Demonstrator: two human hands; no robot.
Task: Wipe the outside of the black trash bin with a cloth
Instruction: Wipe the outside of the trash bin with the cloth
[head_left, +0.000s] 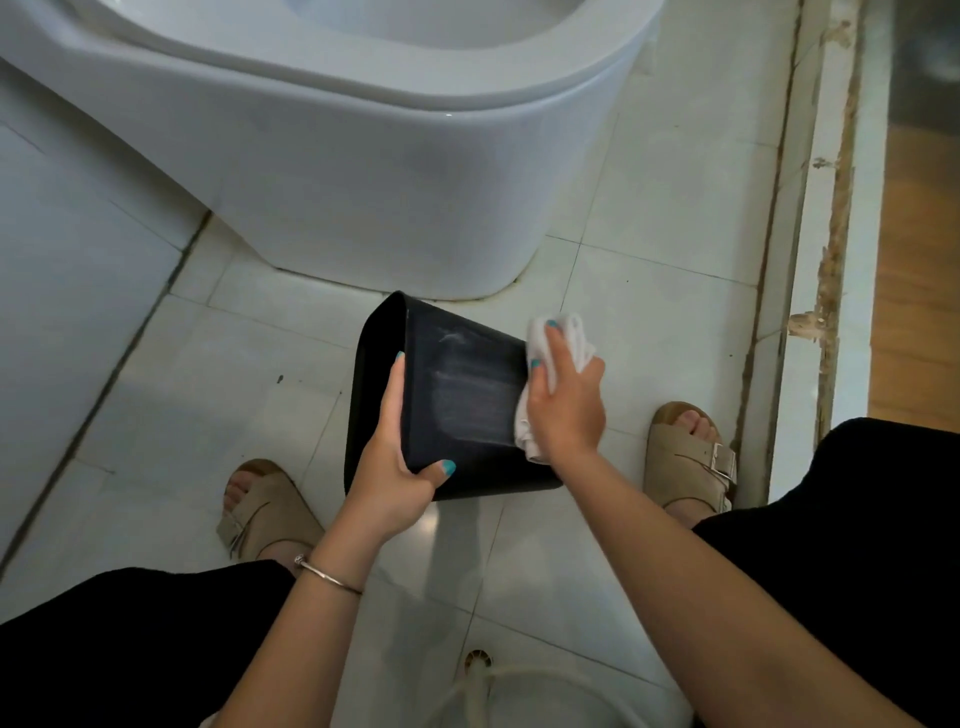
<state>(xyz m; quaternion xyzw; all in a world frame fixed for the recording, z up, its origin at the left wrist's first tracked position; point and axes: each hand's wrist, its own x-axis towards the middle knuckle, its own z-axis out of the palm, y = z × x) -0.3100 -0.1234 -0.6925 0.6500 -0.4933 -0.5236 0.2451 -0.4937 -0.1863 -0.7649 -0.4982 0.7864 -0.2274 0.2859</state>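
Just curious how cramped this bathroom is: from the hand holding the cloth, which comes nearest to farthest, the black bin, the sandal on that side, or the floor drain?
From the right hand:
1. Black bin, touched through the cloth, just left of it.
2. Right sandal, on the floor just to its right.
3. Floor drain, farthest, low in the view between the knees.

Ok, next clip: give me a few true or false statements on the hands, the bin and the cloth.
1. The left hand grips the black trash bin at its rim end. True.
2. The bin stands upright on the floor. False: it is tipped on its side, held above the floor tiles.
3. The right hand presses a white cloth against the bin. True.
4. The cloth is dark blue. False: it is white.
5. The bin sits inside the toilet. False: it is in front of the toilet's base.
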